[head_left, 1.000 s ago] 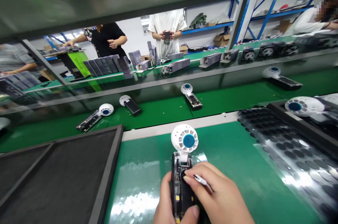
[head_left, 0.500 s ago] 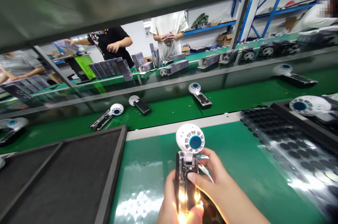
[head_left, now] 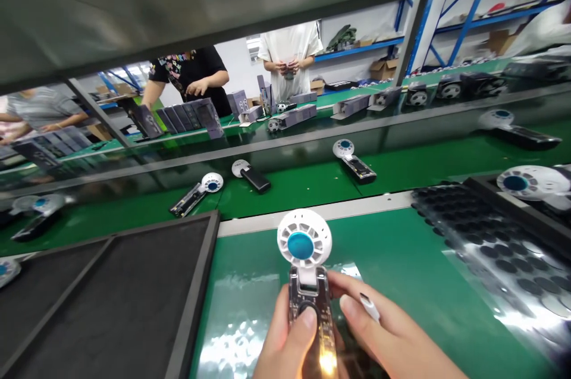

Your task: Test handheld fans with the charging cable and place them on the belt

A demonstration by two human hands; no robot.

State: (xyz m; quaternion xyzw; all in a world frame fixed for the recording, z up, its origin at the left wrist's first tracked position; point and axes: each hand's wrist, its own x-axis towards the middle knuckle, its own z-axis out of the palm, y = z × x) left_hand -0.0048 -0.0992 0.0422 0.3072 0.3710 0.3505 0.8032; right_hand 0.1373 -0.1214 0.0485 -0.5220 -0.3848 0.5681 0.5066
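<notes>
My left hand (head_left: 281, 337) grips a handheld fan (head_left: 307, 290) upright near the bottom centre. Its white round head has a blue centre, and its dark, see-through body glows orange low down. The left thumb lies on a round dark button on the body. My right hand (head_left: 379, 331) is at the fan's right side, its index fingertip against the upper body. A white cable plug (head_left: 369, 306) sticks up from between the fingers of that hand. The rest of the cable is hidden.
Several similar fans, one of them a dark-backed fan (head_left: 252, 177), lie on the green belt (head_left: 303, 182) beyond the bench. A dark tray (head_left: 134, 301) stands left; a sheet of black discs (head_left: 499, 248) lies right. Co-workers and boxes (head_left: 191, 114) are across the line.
My left thumb has come onto the fan's button, where my right thumb was. The right thumb has drawn off rightward. The fan's head faces further left, and the belt's fans have shifted right.
</notes>
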